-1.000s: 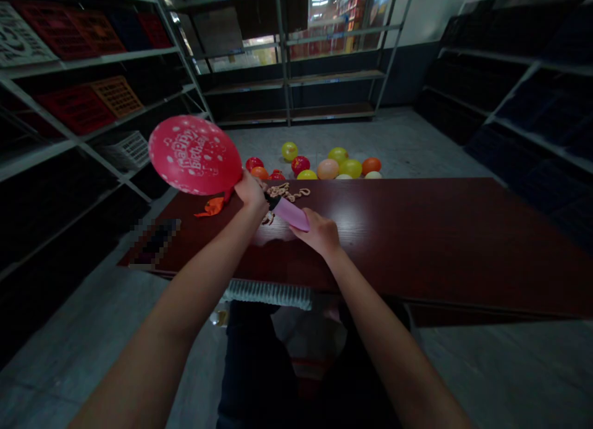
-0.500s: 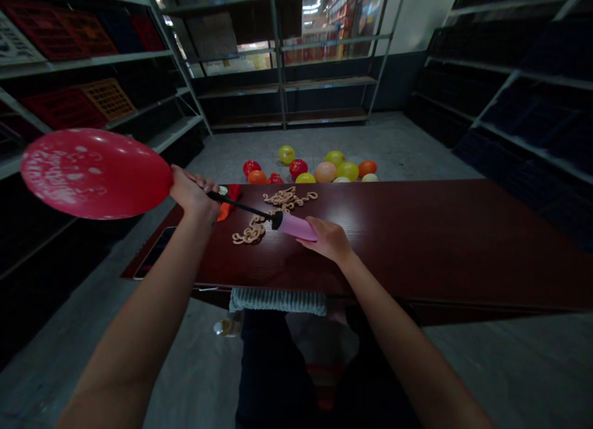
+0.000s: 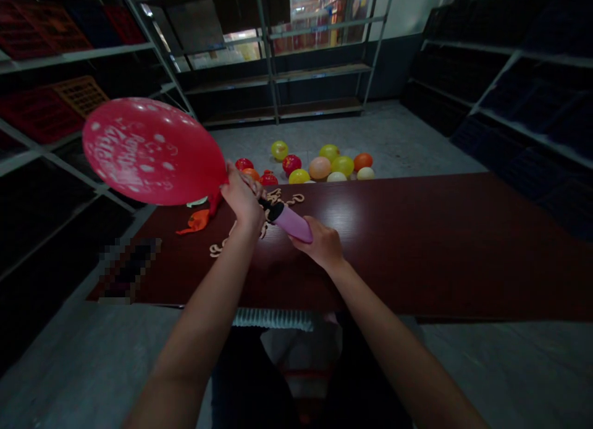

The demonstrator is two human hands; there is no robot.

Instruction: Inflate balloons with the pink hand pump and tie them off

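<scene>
My left hand is closed around the neck of a large inflated red balloon with white print, and at the black end of a hand pump. The nozzle inside the balloon's neck is hidden by the fingers. My right hand grips the pump's pink barrel. Only a short stretch of black shaft shows between the two hands. Under and behind my left hand, tan unfilled balloons lie in a curly heap on the table. A limp orange balloon rests to the left of them.
The dark brown table reaches far to the right. A pixelated dark object lies at its left end. Beyond the table, several inflated balloons sit on the floor. Shelves stand behind, with crates on the left racks.
My left hand has moved right, toward my right hand, bringing the balloon along. The black shaft, long before, is now mostly pushed into the barrel. The view has shifted slightly.
</scene>
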